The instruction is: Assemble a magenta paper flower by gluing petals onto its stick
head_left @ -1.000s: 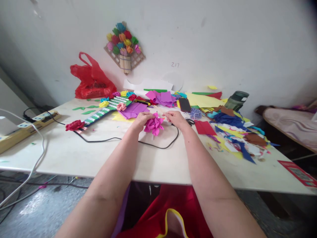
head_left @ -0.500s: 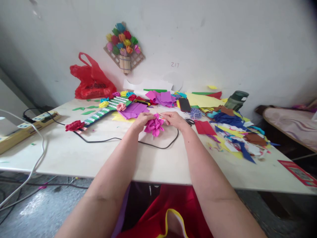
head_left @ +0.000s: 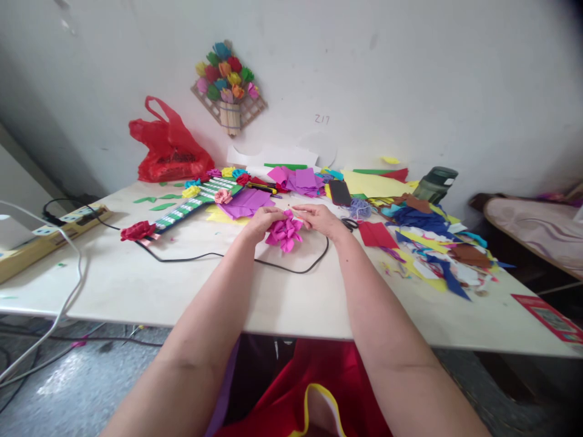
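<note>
Between my two hands is a magenta paper flower (head_left: 285,232) with several pointed petals, just above the white table (head_left: 291,303). My left hand (head_left: 263,220) has its fingers closed on the flower's left upper side. On the other side, my right hand (head_left: 319,220) is pinched at the flower's right edge; the fingertips touch or nearly touch a petal, and what lies between them is too small to make out. A black cable (head_left: 291,270) runs along the table below the flower.
Left: a green and white decorated board (head_left: 182,209) with paper flowers, a red bag (head_left: 170,145) and a power strip (head_left: 59,237). Right: black scissors (head_left: 350,224), a phone (head_left: 339,192), blue yarn (head_left: 360,208), paper scraps (head_left: 428,221) and a green bottle (head_left: 435,184).
The magenta flower has turned slightly and shifted a little to the right. Both hands have stayed nearly where they were.
</note>
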A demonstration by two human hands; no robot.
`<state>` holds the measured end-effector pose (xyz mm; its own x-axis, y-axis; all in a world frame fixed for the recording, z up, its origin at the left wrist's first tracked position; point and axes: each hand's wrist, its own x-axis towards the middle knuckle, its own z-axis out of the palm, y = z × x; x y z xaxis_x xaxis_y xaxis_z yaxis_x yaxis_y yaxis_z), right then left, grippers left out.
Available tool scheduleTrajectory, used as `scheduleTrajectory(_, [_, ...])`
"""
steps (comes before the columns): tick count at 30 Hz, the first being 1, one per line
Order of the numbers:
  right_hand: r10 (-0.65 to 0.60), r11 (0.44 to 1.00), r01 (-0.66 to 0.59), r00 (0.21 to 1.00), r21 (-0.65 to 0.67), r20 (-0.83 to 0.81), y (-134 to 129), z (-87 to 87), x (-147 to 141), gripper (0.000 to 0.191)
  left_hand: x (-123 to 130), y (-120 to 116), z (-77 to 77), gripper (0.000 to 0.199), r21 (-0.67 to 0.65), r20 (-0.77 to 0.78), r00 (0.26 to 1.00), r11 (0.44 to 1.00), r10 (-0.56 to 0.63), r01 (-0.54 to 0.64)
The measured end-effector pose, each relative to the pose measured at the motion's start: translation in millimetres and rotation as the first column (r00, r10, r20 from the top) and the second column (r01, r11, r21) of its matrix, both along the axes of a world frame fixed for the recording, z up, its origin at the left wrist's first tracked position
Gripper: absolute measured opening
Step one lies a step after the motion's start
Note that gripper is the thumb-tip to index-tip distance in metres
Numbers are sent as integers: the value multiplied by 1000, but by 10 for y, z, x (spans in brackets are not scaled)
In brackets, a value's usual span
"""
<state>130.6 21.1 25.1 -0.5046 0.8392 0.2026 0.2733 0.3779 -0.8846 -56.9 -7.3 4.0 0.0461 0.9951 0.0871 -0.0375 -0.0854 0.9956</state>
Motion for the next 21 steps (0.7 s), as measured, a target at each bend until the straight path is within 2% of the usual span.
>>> scheduleTrajectory(21, [80,997,-80,997,4,23,-31,29,-10,46,8,-15,19,19,-12,-42,999,1000,12,-12])
